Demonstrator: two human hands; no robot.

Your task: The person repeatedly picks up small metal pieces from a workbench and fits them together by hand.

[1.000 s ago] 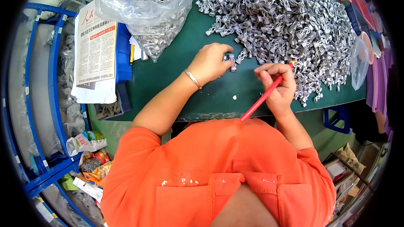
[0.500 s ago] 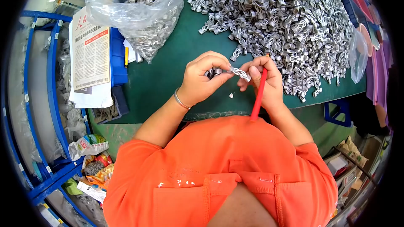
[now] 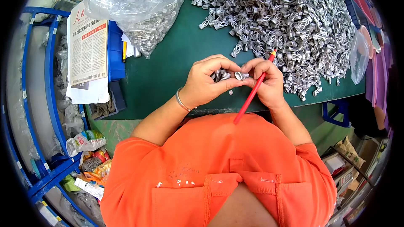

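My left hand (image 3: 206, 80) is curled around several small grey coiled metal pieces (image 3: 220, 75) in its palm. Between the fingertips of both hands is one looped metal piece (image 3: 241, 76), with a ring-like end turned up. My right hand (image 3: 267, 83) is closed, its fingers at that piece, and a slim red pen (image 3: 251, 98) rests in its grip. The pen's yellowish tip points away from me, towards a large heap of the same metal pieces (image 3: 294, 29). A small pale scrap (image 3: 230, 93) lies on the green table (image 3: 168, 80) just below my hands.
A clear plastic bag (image 3: 147, 21) of metal pieces stands at the back left. Beside it, a newspaper (image 3: 89, 50) lies over a blue bin (image 3: 117, 52). Blue shelving (image 3: 52, 59) runs along the left. A flat clear bag (image 3: 358, 56) hangs by the right table edge.
The looped piece between my hands has turned from lying lengthwise to showing its ring end. My hands have come closer together, and the red pen has tilted further, its rear end swinging left.
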